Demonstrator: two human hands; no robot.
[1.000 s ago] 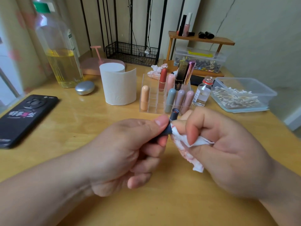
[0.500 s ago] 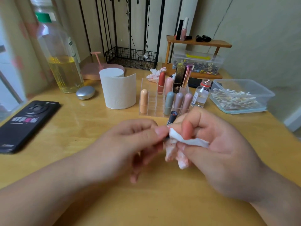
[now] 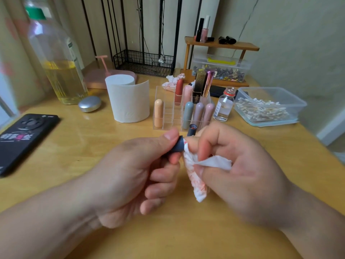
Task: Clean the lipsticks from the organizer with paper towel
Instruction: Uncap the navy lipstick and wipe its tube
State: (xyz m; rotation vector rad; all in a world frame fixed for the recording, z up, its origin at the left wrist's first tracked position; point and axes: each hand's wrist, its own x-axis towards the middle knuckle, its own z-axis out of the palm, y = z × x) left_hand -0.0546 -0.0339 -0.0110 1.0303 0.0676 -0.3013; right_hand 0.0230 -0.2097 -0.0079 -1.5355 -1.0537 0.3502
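Observation:
My left hand [image 3: 134,171] grips a dark blue-grey lipstick tube [image 3: 178,145] between thumb and fingers, over the wooden table. My right hand [image 3: 240,169] pinches a white paper towel piece [image 3: 197,174], stained red, against the tube's end. A small dark cap or lipstick part [image 3: 192,129] shows just behind my fingers. Beyond it stands the clear acrylic organizer [image 3: 168,111] holding several lipsticks in peach, red, pink, grey and mauve, plus a black-gold and a rose-metallic tube.
A paper towel roll [image 3: 128,100] stands left of the organizer. An oil bottle [image 3: 59,64], silver pebble [image 3: 89,103] and black phone [image 3: 24,137] lie left. A small glass vial [image 3: 224,106] and a cotton swab box [image 3: 268,107] sit right. A crumpled used tissue [image 3: 172,81] lies behind.
The stained towel has shifted along the tube's end as my right hand rubs it; my left thumb has slid back, showing more of the dark tube. The camera view moved slightly.

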